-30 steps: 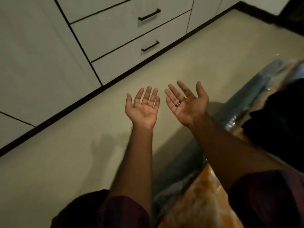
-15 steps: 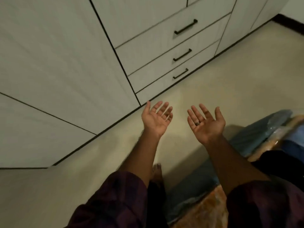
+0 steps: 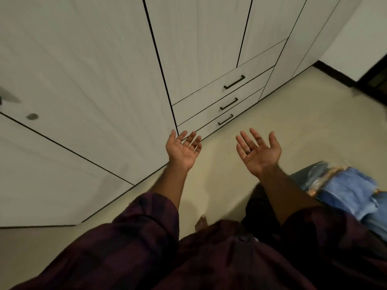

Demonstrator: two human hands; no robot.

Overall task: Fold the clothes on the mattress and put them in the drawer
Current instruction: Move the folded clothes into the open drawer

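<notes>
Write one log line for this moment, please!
left hand: open, empty | right hand: open, empty | drawers: closed | blue clothes: untouched

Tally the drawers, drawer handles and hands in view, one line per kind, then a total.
Drawers: 3, stacked: top, middle, bottom
Drawer handles: 3, one on each
Hands: 2, left hand, right hand, both empty
Total: 8

Blue folded clothes (image 3: 354, 191) lie on the plastic-wrapped mattress (image 3: 303, 176) beside the beige floor (image 3: 293, 126).

Matt woodgrain drawers (image 3: 211, 105), blue cloth (image 3: 354, 193)
</notes>
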